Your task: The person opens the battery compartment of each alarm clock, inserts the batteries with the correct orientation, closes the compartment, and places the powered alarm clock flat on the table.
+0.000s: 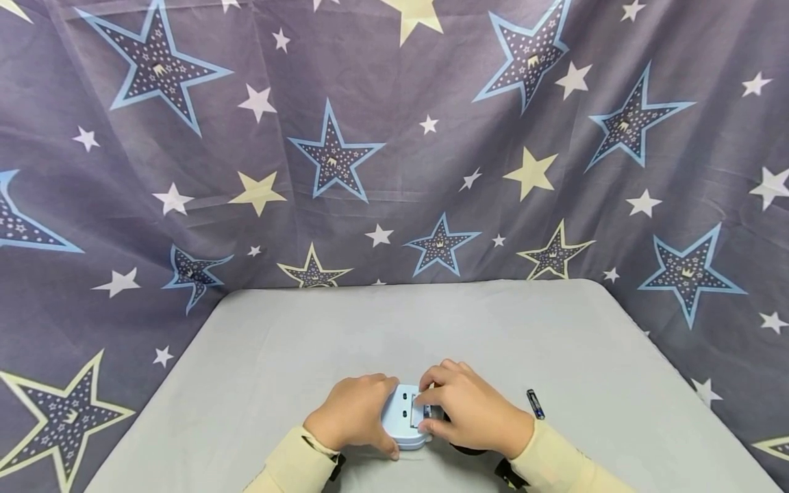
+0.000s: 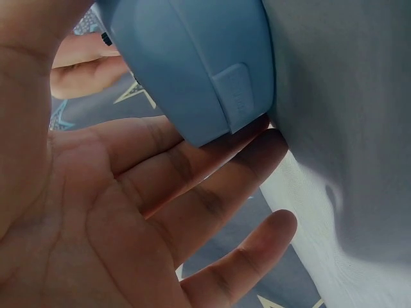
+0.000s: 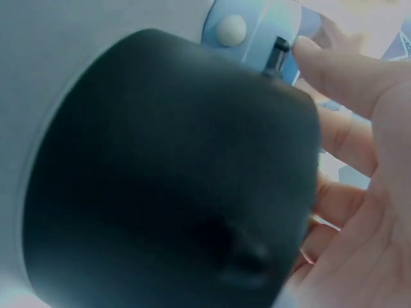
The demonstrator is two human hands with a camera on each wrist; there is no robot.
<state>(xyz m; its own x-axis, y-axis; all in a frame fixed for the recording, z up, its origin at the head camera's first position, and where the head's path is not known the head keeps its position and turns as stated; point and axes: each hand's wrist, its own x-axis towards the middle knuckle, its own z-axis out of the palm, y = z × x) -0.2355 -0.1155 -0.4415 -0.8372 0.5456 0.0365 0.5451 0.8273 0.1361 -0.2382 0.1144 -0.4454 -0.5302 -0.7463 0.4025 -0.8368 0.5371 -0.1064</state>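
A light-blue plastic device (image 1: 401, 438) with rounded corners lies on the table, its battery compartment (image 1: 416, 414) facing up. My left hand (image 1: 360, 413) grips it from the left, thumb at the near edge and fingers at the far edge. In the left wrist view the device's side (image 2: 192, 58) shows a small raised tab, and the lower fingers spread away from it. Curled over the compartment, my right hand (image 1: 471, 411) pinches a small dark battery (image 1: 427, 411), partly hidden by the fingers. The right wrist view has a black stub (image 3: 277, 56) beside the thumb tip.
Another battery (image 1: 535, 404) lies on the grey-white table (image 1: 320, 335), right of my right hand. A black rounded object (image 3: 167, 167) stands close under the right wrist, mostly hidden in the head view. A star-patterned cloth (image 1: 394, 164) hangs behind the table.
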